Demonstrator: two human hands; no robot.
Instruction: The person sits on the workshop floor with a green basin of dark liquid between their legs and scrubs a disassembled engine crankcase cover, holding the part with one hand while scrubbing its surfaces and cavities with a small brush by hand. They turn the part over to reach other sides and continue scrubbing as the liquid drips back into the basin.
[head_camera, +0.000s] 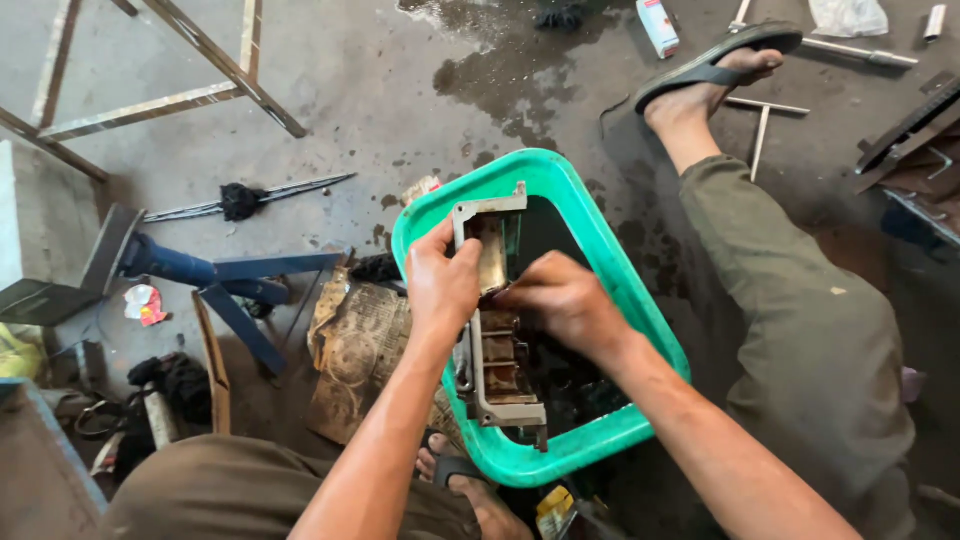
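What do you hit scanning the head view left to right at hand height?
Blue metal stand → crumpled cardboard → left hand → grey metal engine part → right hand → green tub's right rim → person's olive-trousered leg.

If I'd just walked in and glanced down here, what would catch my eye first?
Most likely the bright green plastic tub in the middle of the stained concrete floor. Over it, the left hand grips a long grey metal casting that lies along the tub, while the right hand works at its middle. A sandalled foot stretches out at top right.
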